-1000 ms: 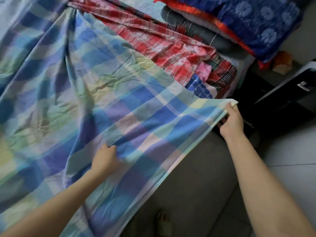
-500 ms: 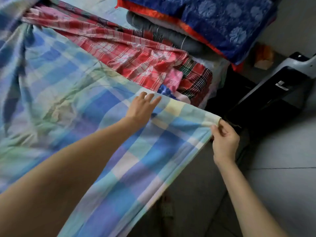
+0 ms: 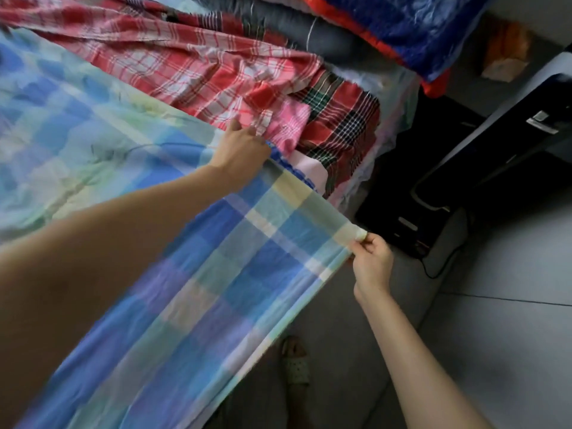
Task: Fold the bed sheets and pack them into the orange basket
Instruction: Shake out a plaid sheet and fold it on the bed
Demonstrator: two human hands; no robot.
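A blue, green and yellow checked bed sheet lies spread over the bed and hangs off its near edge. My right hand pinches the sheet's near right corner and holds it taut above the floor. My left hand reaches across to the sheet's far edge, fingers curled over it beside a red checked sheet; whether it grips the edge is unclear. No orange basket is in view.
A pink cloth and a dark red tartan cloth lie at the bed's right end. Grey bedding and a blue floral quilt are stacked behind. A black cabinet stands right. A sandalled foot rests on grey floor.
My left hand let go of the sheet's middle and reached forward to its far edge. My right hand kept the corner and drew it nearer and lower.
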